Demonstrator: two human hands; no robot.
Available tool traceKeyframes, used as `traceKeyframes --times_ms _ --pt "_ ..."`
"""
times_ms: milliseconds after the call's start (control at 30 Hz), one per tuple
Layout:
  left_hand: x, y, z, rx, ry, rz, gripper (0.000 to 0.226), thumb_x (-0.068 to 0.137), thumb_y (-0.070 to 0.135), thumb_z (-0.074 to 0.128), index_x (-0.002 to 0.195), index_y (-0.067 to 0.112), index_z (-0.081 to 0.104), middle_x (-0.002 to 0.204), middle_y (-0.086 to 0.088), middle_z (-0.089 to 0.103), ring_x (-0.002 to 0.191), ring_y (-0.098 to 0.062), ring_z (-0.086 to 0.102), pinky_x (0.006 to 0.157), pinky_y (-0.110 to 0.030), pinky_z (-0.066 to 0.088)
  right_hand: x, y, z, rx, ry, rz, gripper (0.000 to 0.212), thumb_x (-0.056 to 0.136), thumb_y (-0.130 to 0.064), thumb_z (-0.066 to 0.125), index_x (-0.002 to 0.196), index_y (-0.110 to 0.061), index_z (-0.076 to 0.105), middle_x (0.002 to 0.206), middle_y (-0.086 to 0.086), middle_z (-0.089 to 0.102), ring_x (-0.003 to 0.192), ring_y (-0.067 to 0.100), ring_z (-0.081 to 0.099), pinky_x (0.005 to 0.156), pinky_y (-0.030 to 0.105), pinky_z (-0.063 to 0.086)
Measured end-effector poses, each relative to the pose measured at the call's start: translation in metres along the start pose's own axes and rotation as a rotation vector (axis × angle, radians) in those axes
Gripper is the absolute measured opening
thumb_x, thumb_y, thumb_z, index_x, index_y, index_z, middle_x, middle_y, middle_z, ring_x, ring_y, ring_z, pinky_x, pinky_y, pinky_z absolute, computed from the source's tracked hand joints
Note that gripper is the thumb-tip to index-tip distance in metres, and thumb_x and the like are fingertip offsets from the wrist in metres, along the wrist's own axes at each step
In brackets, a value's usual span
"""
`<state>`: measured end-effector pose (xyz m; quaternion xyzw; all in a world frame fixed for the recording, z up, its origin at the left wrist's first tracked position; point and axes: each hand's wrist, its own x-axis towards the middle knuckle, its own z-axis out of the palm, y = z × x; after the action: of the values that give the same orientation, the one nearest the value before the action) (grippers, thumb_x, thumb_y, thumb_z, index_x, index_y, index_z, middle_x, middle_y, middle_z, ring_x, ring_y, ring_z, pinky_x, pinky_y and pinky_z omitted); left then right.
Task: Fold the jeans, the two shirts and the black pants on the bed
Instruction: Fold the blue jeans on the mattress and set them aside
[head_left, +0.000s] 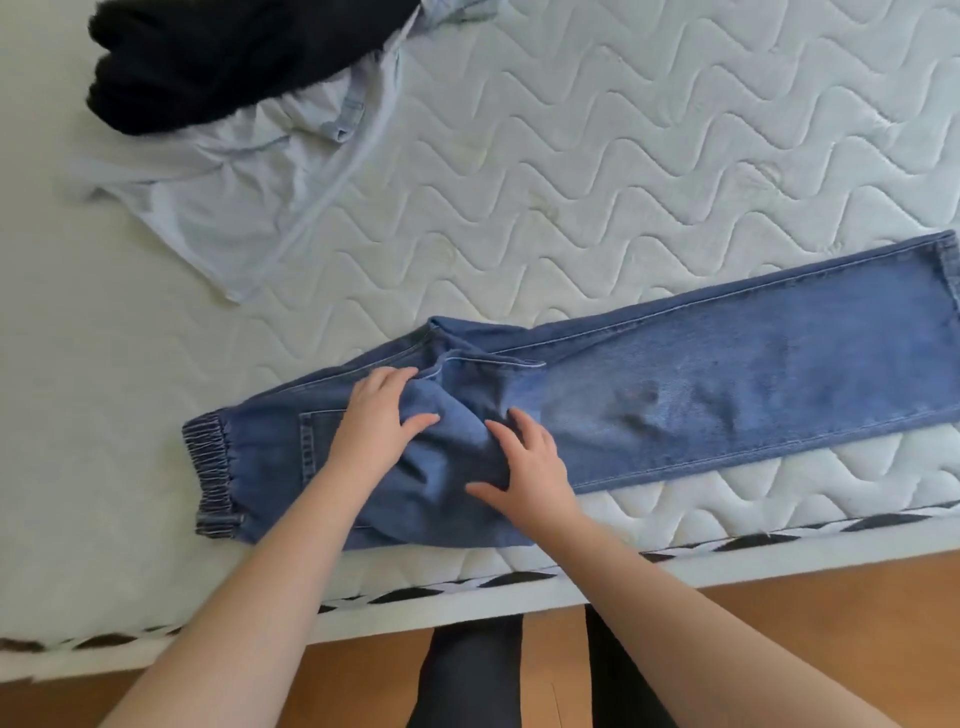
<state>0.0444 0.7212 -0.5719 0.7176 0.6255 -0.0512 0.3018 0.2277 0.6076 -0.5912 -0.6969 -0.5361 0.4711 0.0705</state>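
At lower centre, left hand (376, 415) and right hand (524, 462) press spread fingers flat on the jeans (675, 384) (legs stacked) on the bed (623, 156).

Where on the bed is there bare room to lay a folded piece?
Bare mattress lies beyond the jeans, right of the light shirt. Another patch is left of the waistband. The far left corner is crowded: black garment overlaps the shirt.
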Motion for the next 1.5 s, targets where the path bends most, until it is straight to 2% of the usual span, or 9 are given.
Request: traceKeyframes --times_ms 200,400,600,700,767,967,1133,1233,1500 --pt "-0.030 -0.020 -0.021 -0.209 0.103 -0.179 0.013 0.087 0.021 0.071 0.096 0.015 0.063 0.101 -0.001 0.057 0.093 -0.021 0.056 0.081 -0.024 0.036 -0.017 -0.012 0.009 0.075 0.223 0.129 0.021 0.092 -0.024 0.065 0.109 -0.012 0.063 0.126 0.002 0.056 0.116 0.024 0.050 0.088 0.029 0.041" --pt "-0.062 -0.021 -0.051 -0.275 0.104 0.139 0.009 0.084 0.016 0.073 0.088 0.013 0.066 0.104 0.015 0.063 0.096 -0.005 0.054 0.084 -0.019 0.037 -0.057 -0.028 -0.014 0.128 0.104 0.339 0.034 0.097 -0.038 0.055 0.081 -0.016 0.035 0.070 -0.002 0.046 0.065 0.020 0.044 0.055 0.032 0.035" --pt "-0.085 -0.013 -0.088 0.024 -0.107 0.302 0.023 0.084 0.019 0.071 0.105 0.019 0.063 0.105 0.003 0.067 0.112 -0.022 0.055 0.117 -0.043 0.026 -0.111 -0.051 -0.040 0.312 0.221 0.204 0.027 0.093 -0.016 0.061 0.081 -0.021 0.036 0.074 0.001 0.047 0.065 0.015 0.038 0.054 0.020 0.033" --pt "-0.096 0.009 -0.105 -0.020 -0.413 0.210 0.056 0.084 0.036 0.073 0.135 0.031 0.050 0.138 0.012 0.056 0.145 -0.017 0.025 0.116 -0.038 0.027 -0.134 -0.071 -0.056 0.336 0.215 0.093 0.036 0.088 -0.001 0.056 0.081 -0.032 0.040 0.083 0.001 0.056 0.066 0.017 0.042 0.054 0.016 0.036" --pt "-0.099 0.032 -0.115 -0.199 -0.521 0.263 0.061 0.077 0.040 0.080 0.132 0.036 0.053 0.129 0.017 0.062 0.131 -0.007 0.047 0.105 -0.030 0.040 -0.146 -0.080 -0.069 0.286 0.212 0.027 0.042 0.082 0.006 0.054 0.082 -0.034 0.041 0.085 -0.007 0.057 0.068 0.009 0.046 0.060 0.014 0.037" --pt "-0.082 0.121 -0.127 -0.462 -0.404 0.421 0.020 0.092 0.029 0.068 0.111 0.024 0.069 0.102 0.008 0.073 0.098 -0.011 0.067 0.090 -0.028 0.051 -0.169 -0.080 -0.118 0.254 0.378 0.059 0.039 0.084 0.000 0.059 0.086 -0.033 0.039 0.082 -0.012 0.055 0.069 0.004 0.049 0.059 0.010 0.038" --pt "-0.074 0.184 -0.126 -0.512 -0.354 0.504 0.013 0.096 0.021 0.062 0.102 0.027 0.072 0.088 0.017 0.071 0.085 -0.001 0.065 0.080 -0.019 0.048 -0.190 -0.053 -0.161 0.389 0.535 0.187 0.053 0.086 -0.020 0.072 0.121 -0.040 0.036 0.085 -0.013 0.061 0.077 0.005 0.059 0.063 0.016 0.042" --pt "-0.068 0.222 -0.123 -0.468 -0.353 0.537 0.016 0.096 0.023 0.062 0.089 0.037 0.068 0.075 0.025 0.065 0.076 0.002 0.059 0.075 -0.020 0.044 -0.199 -0.021 -0.188 0.262 0.501 0.306 0.017 0.087 -0.031 0.071 0.093 -0.024 0.057 0.069 -0.008 0.054 0.068 0.014 0.053 0.054 0.020 0.035" --pt "-0.011 0.349 -0.061 -0.364 -0.282 0.504 0.005 0.092 0.031 0.066 0.091 0.027 0.069 0.084 0.006 0.071 0.084 -0.015 0.066 0.077 -0.030 0.048 -0.179 0.105 -0.258 0.325 0.458 0.403 0.019 0.090 -0.037 0.068 0.087 -0.019 0.062 0.072 0.003 0.061 0.066 0.016 0.055 0.053 0.028 0.034"
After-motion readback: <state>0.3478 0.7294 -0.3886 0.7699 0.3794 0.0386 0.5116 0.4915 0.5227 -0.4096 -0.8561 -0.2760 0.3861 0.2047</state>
